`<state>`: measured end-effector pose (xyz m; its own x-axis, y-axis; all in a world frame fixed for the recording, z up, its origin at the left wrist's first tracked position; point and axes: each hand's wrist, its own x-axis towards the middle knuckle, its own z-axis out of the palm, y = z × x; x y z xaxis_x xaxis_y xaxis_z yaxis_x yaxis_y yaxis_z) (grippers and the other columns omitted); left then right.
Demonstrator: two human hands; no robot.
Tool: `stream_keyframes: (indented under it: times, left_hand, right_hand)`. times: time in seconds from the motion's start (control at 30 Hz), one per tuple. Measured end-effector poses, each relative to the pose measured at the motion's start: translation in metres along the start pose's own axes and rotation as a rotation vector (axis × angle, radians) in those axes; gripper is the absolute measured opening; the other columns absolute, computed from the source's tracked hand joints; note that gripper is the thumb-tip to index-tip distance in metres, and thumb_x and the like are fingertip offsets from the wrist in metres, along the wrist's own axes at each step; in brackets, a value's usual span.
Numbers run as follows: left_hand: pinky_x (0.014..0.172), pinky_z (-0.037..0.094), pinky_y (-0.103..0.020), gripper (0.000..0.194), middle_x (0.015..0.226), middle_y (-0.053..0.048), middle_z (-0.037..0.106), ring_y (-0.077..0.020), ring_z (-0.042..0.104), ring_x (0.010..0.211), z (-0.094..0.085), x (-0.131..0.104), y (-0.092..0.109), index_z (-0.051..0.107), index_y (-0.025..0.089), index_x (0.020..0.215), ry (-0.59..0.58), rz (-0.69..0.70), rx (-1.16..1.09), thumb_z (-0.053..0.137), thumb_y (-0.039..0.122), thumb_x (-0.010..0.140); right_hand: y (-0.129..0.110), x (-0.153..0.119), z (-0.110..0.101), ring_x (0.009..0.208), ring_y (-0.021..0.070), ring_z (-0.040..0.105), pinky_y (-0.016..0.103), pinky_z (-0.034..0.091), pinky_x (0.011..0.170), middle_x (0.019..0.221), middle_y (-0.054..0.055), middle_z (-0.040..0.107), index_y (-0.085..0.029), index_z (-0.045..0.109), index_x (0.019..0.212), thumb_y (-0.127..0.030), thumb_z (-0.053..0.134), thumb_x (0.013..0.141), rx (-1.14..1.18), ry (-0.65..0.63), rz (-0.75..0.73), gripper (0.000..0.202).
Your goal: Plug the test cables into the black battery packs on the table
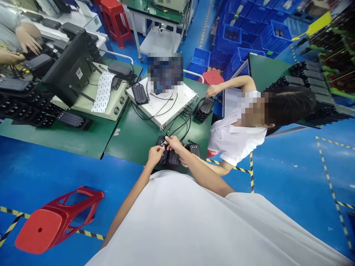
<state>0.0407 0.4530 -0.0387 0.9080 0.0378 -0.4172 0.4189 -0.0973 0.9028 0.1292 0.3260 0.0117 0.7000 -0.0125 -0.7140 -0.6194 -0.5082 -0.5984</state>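
At the near edge of the green table, my left hand [155, 153] is closed in a pinch at the top of a black ribbed device [163, 159]. My right hand [173, 143] pinches close beside it, over the same device. What the fingertips hold is too small to make out. A second black device [173, 159] lies just to the right, under my right wrist. Another black device [193, 149] is further right, near a co-worker's hand [183, 161]. Black cables [180, 127] run from the devices back toward a white equipment box [163, 111].
A co-worker [238, 122] in white stands at my right, one hand near a stack of black devices [205, 108]. A monitor [69, 70] and stacked devices [24, 99] occupy the left. A red stool [41, 229] lies on the floor at left. Blue crates [230, 40] stand behind.
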Motion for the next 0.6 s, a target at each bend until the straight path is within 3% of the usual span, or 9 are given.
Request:
stream_keyframes:
  times: [0.23,0.43,0.6]
  left_hand:
    - [0.063,0.042,-0.028,0.042,0.059,-0.006,0.069,-0.0171,0.058,0.058,0.001,0.016,-0.013,0.064,0.020,0.060,-0.021,0.023,0.058,0.055,0.053,0.084]
    - [0.061,0.045,-0.028,0.045,0.062,-0.005,0.068,-0.0183,0.062,0.059,0.004,0.019,-0.016,0.066,0.019,0.067,-0.072,-0.029,-0.030,0.060,0.062,0.079]
    - [0.058,0.047,-0.029,0.047,0.062,-0.003,0.066,-0.0184,0.063,0.057,0.004,0.017,-0.008,0.069,0.017,0.075,-0.085,-0.080,-0.141,0.068,0.064,0.073]
  right_hand:
    - [-0.001,0.005,0.000,0.036,0.0088,0.058,0.014,0.041,0.038,0.055,0.001,0.067,-0.018,0.054,0.079,-0.037,0.064,0.105,-0.107,0.039,-0.018,0.034]
    - [-0.001,0.006,-0.010,0.039,0.0104,0.060,0.015,0.045,0.038,0.057,0.004,0.069,-0.018,0.057,0.076,-0.038,0.073,0.098,0.017,-0.016,-0.071,0.035]
    - [-0.008,0.006,-0.018,0.035,0.0105,0.058,0.015,0.042,0.035,0.054,0.004,0.068,-0.016,0.060,0.077,-0.041,0.079,0.094,0.096,-0.044,0.004,0.035]
